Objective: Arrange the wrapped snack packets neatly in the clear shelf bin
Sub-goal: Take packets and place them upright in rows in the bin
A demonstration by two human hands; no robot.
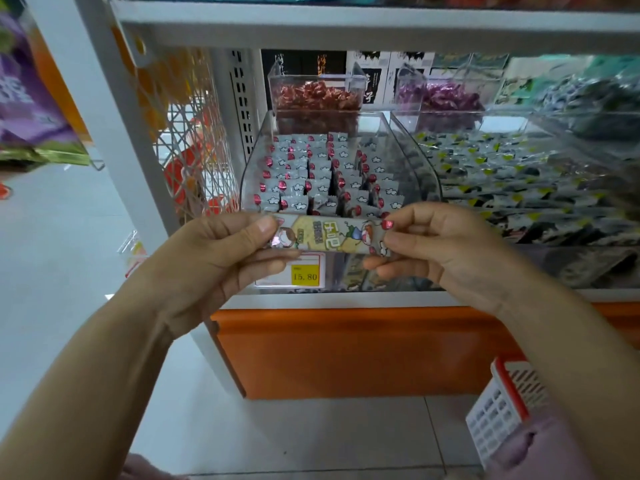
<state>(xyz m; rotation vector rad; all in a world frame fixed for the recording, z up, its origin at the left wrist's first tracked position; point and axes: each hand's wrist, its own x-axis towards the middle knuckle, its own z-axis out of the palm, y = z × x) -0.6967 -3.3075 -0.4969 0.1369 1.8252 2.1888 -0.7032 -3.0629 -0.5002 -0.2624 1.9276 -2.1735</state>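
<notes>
White shelf (346, 300) carries clear bins (425, 174) (packets (298, 188) inside).

L hand (221, 251) & R hand (436, 247) pinch one packet (329, 237) by its ends; clear bin (426, 174) behind.

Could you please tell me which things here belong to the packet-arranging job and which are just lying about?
Job: snack packet, pinched by left hand and right hand; clear shelf bin; rowed packets inside.
Lying about: price tag; red sweets tub; purple sweets tub; white basket.

Grey-and-red packets (313, 174); yellow price tag (304, 271); orange base (346, 351)
</notes>
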